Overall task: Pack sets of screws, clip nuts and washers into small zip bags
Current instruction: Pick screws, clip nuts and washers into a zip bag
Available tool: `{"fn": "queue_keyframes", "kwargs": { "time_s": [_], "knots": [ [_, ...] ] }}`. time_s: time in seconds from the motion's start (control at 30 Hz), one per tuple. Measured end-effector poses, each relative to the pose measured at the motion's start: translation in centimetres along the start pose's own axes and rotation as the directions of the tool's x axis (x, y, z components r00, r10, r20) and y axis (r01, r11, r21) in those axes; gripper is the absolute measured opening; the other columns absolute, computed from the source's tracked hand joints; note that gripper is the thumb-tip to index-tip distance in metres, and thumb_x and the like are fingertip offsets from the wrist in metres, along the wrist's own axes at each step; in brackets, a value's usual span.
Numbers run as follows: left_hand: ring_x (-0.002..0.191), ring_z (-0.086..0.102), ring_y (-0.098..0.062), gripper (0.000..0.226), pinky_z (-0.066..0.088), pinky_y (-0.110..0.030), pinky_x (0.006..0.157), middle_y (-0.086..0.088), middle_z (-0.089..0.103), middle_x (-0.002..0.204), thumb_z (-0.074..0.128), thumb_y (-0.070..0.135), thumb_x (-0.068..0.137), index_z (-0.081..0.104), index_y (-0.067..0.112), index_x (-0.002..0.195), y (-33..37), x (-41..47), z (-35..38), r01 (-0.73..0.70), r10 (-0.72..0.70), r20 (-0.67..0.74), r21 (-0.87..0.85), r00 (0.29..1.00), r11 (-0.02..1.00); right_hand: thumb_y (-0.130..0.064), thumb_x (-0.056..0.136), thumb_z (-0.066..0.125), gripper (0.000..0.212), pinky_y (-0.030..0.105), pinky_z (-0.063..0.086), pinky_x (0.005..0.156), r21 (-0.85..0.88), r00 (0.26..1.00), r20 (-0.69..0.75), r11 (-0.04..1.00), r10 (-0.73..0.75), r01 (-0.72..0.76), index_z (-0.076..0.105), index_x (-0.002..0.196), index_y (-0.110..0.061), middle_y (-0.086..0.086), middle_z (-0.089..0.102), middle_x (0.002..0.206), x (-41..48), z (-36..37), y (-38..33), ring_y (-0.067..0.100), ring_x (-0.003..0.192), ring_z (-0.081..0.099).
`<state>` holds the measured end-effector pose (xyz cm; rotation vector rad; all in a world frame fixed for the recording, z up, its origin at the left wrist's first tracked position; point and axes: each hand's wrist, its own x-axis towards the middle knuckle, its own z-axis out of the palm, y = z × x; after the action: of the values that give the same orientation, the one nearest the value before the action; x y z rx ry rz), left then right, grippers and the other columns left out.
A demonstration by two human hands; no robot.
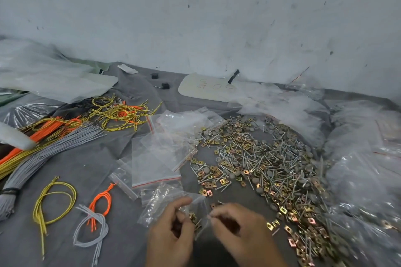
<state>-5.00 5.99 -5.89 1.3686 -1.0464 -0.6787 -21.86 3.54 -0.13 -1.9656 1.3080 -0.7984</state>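
The left hand and right hand pinch the bag with curled fingers; a slip could spill its nuts.

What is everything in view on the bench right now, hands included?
held zip bag: one, clear, gold clip nuts inside, bottom centre
empty zip bags: a pile, clear with red seals, centre
hardware heap: many silver screws, gold clip nuts, grey washers, right
wire bundles: several, yellow, orange, grey, left
wire loops: three, yellow, orange, grey, front left
black blocks: two, back centre
cloth: one, grey, under everything
left hand: pinches the held zip bag
right hand: pinches its edge
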Motion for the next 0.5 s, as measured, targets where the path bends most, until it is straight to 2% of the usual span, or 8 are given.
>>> {"fn": "queue_keyframes", "kwargs": {
  "time_s": [0.1,0.2,0.33,0.43,0.5],
  "knots": [
    [0.049,0.055,-0.009,0.059,0.044,-0.017,0.05,-0.01,0.061,0.062,0.062,-0.015,0.082,0.071,0.041,0.098,0.6,-0.2,-0.2,-0.039,0.039,0.02,0.018,0.999,0.999,-0.041,0.089,0.068,0.013,0.013,0.044,0.073,-0.164,0.999,0.039,0.986,-0.002,0.008,0.072,0.099,-0.034,-0.015,0.06,0.088,-0.3,1.5,-0.3,0.002,0.083,0.059],
    [0.047,0.053,-0.006,0.049,0.044,-0.016,0.049,-0.004,0.06,0.06,0.061,-0.016,0.083,0.072,0.03,0.097,1.0,-0.4,-0.2,-0.063,0.062,0.034,0.023,0.998,0.998,-0.051,0.093,0.058,0.023,0.015,0.04,0.076,-0.291,0.999,0.039,0.956,0.029,-0.017,0.065,0.111,-0.039,-0.014,0.06,0.104,0.1,2.4,-0.5,0.004,0.097,0.058],
    [0.049,0.057,-0.013,0.047,0.048,-0.02,0.051,-0.003,0.06,0.06,0.062,-0.015,0.084,0.072,0.028,0.098,0.9,-0.5,-0.2,-0.036,0.035,0.04,0.023,0.999,0.999,-0.053,0.096,0.051,0.028,0.024,0.045,0.081,-0.333,1.0,0.001,0.943,-0.024,0.023,0.059,0.119,-0.042,-0.016,0.065,0.113,0.7,2.8,-0.5,0.008,0.105,0.059],
    [0.049,0.058,-0.014,0.049,0.048,-0.02,0.051,-0.004,0.06,0.059,0.062,-0.017,0.081,0.073,0.028,0.098,0.9,-0.4,-0.3,-0.058,0.056,0.04,0.041,0.998,0.997,-0.051,0.097,0.045,0.031,0.032,0.05,0.086,-0.356,0.992,0.117,0.93,-0.053,0.091,0.05,0.127,-0.046,-0.01,0.066,0.115,0.9,2.6,0.1,0.013,0.106,0.061],
    [0.05,0.059,-0.014,0.05,0.049,-0.019,0.053,-0.006,0.061,0.061,0.063,-0.018,0.08,0.073,0.027,0.098,1.1,-0.5,-0.2,-0.068,0.065,0.04,0.055,0.997,0.996,-0.05,0.094,0.048,0.035,0.03,0.052,0.085,-0.285,0.976,0.21,0.952,-0.054,0.114,0.048,0.129,-0.055,-0.011,0.068,0.111,1.1,1.6,0.3,0.009,0.101,0.063]
  ]
}}
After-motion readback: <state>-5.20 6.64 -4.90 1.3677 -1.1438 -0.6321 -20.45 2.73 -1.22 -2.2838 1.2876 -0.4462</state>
